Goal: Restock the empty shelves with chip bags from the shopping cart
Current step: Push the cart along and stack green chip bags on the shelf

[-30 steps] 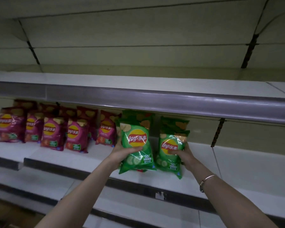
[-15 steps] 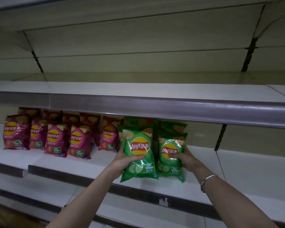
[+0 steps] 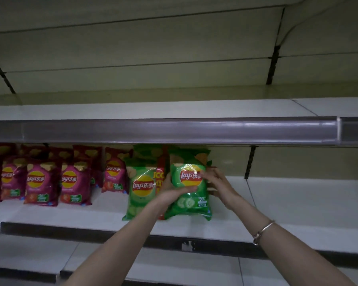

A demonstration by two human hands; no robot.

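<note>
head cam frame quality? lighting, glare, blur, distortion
Head view: dim and underexposed, back panels murky; glare patch near the top of the front green chip bag, highlight streak along the grey price rail; left hand and right hand slightly soft, bag logo legible; mild wide-angle bowing toward the corners.

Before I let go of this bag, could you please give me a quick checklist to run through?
1. Right green bag stands on the shelf, logo outward: ok.
2. Left hand and right hand both hold it: ok.
3. Left green bag upright: ok.
4. Only green bags in this row: not ok, a red pack shows between them.
5. Bare shelf room to the right: ok.
6. Bags left in the cart: cannot tell, out of view.
</note>
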